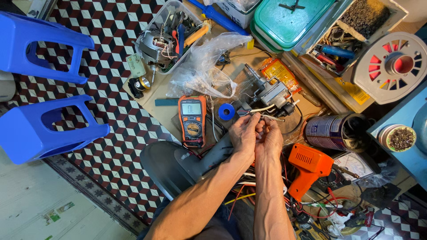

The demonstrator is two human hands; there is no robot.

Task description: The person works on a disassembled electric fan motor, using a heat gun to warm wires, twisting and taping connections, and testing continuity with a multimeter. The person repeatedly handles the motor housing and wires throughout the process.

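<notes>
My left hand (243, 131) and my right hand (268, 138) are pressed together over the wooden workbench (169, 113), pinching thin white wires (267, 108) that lead to a small grey electric motor (272, 94) just beyond them. Fingertips of both hands close on the wire ends. An orange and black multimeter (192, 120) lies to the left of my left hand. A blue roll of tape (226, 111) sits between the meter and the motor.
An orange heat gun (308, 166) lies right of my forearms, with a tin can (328, 131) behind it. A crumpled clear plastic bag (207, 66), a bin with a larger motor (165, 40), tool boxes and a fan part (393, 66) crowd the bench. Two blue stools (40, 129) lie on the tiled floor.
</notes>
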